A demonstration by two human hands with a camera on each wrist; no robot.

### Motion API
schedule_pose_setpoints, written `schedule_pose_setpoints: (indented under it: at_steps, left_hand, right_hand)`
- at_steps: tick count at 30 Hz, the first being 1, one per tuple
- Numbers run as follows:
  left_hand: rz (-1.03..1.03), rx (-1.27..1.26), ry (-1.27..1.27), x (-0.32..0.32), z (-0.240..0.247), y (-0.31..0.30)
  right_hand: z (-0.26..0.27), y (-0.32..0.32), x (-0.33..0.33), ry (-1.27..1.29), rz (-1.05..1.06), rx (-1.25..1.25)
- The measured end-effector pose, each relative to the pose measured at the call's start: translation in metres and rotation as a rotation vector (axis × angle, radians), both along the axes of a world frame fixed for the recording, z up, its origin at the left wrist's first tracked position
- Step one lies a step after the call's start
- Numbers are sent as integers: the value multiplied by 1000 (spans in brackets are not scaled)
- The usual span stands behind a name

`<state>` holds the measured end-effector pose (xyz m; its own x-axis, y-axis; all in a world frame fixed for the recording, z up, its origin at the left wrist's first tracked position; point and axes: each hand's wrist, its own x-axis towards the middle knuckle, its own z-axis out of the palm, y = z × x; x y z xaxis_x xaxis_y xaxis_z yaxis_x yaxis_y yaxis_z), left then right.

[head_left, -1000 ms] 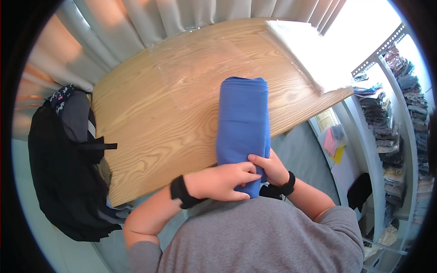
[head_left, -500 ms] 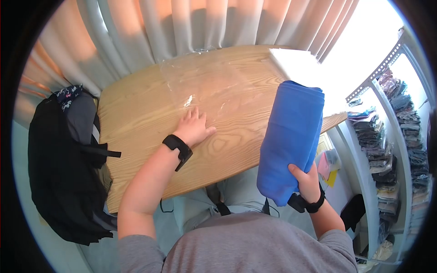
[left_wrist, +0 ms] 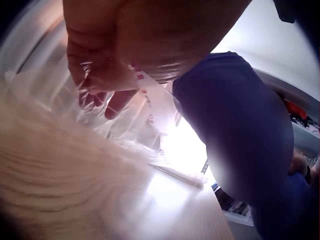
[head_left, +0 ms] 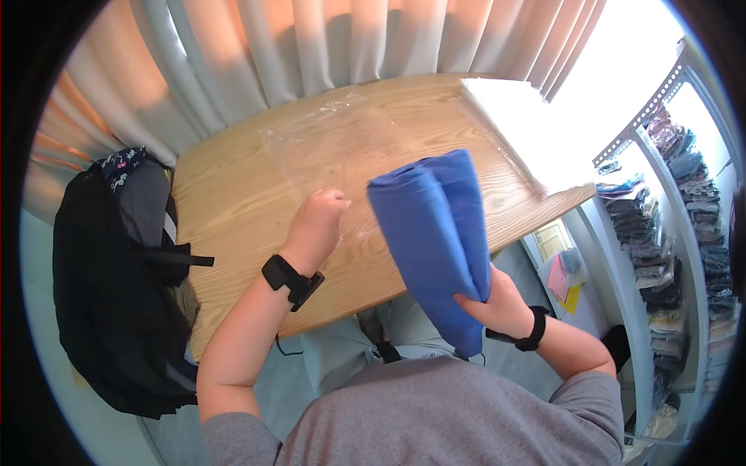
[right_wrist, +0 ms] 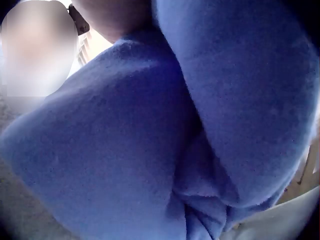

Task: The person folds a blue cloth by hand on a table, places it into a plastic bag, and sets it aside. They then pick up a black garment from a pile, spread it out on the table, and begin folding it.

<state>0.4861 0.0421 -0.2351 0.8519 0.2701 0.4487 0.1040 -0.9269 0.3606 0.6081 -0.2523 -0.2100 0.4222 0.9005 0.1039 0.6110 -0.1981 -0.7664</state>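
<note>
A folded blue cloth bundle (head_left: pixel 435 241) is held up over the table's front edge. My right hand (head_left: pixel 501 303) grips its lower end, thumb across the near face. In the right wrist view the thick folds of the cloth (right_wrist: pixel 110 145) fill most of the picture. My left hand (head_left: pixel 315 225) is over the table with its fingers curled, pinching the edge of a clear plastic bag (head_left: pixel 311 151). Close up in the left wrist view, the bag's film (left_wrist: pixel 155 102) rises beside the fingers and carries a row of small red marks.
The wooden table (head_left: pixel 233 210) carries a stack of white plastic-wrapped sheets (head_left: pixel 517 128) at its back right. Dark clothing (head_left: pixel 116 303) hangs over something at the left. Shelves with packed garments (head_left: pixel 637 241) stand at the right, and curtains (head_left: pixel 311 46) line the back.
Both hands held the cloth at first. The left hand let go, reached flat onto the table and now pinches the bag. The right hand swung the cloth right, then back, tilting it leftward.
</note>
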Motion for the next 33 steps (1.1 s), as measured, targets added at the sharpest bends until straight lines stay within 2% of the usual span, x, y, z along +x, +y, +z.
schedule_pose_setpoints:
  at_steps: [3, 5, 8, 11, 14, 18, 21, 23, 27, 29, 30, 33]
  left_hand:
    - [-103, 12, 40, -2, -5, 4]
    - [0, 51, -140, -3, -6, -1]
    - [35, -31, -172, -4, 1, -5]
    - [8, 42, -176, -10, 9, -10]
    - [-90, -24, -153, -13, 12, -15]
    - [-89, -40, -138, -17, 10, -27]
    - [-55, -44, -75, -19, 15, -33]
    - [55, -89, -132, -15, 20, -31]
    - [62, -103, -149, -15, 30, -31]
    - [8, 126, -49, -18, 30, -46]
    - [11, 153, 50, -23, 37, -58]
    - [-44, 171, 57, -21, 33, -72]
  right_hand:
    - [3, 6, 0, -105, 100, -135]
    - [0, 7, 1, -130, 132, -172]
    - [2, 11, 2, -156, 181, -206]
    - [5, 16, 7, -159, 211, -249]
    - [10, 23, 13, -76, 203, -334]
    - [17, 34, 21, 252, 226, -276]
    - [22, 39, 19, 339, 294, -267]
    - [29, 43, 19, 376, 326, -316]
    - [41, 50, 19, 452, 357, -349]
    - [44, 54, 19, 517, 311, -317]
    - [45, 57, 18, 582, 268, -285]
    - [60, 66, 12, 681, 205, -280]
